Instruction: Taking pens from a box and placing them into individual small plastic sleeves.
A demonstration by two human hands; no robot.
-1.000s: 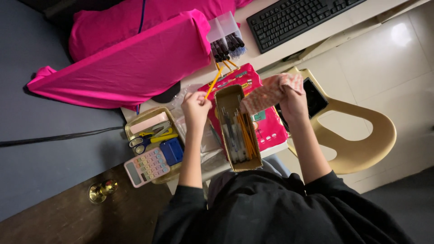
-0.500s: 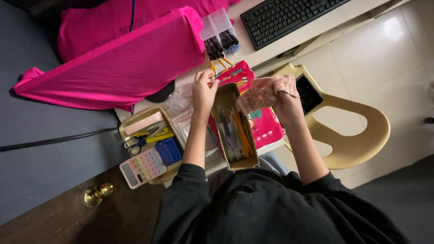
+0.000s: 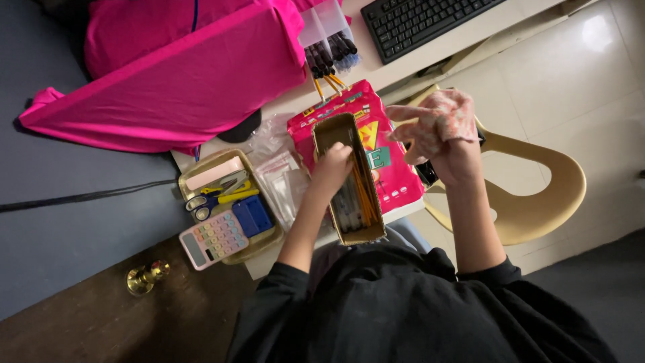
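Left fingers (image 3: 339, 156) inside pencil-filled box (image 3: 344, 232) — right fingers (image 3: 410, 114) clenching cloth (image 3: 447, 117)

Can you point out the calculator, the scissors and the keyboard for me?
calculator (image 3: 213, 238), head view, on its keypad.
scissors (image 3: 201, 205), head view, on the blue handles.
keyboard (image 3: 423, 21), head view, middle of the black keys.
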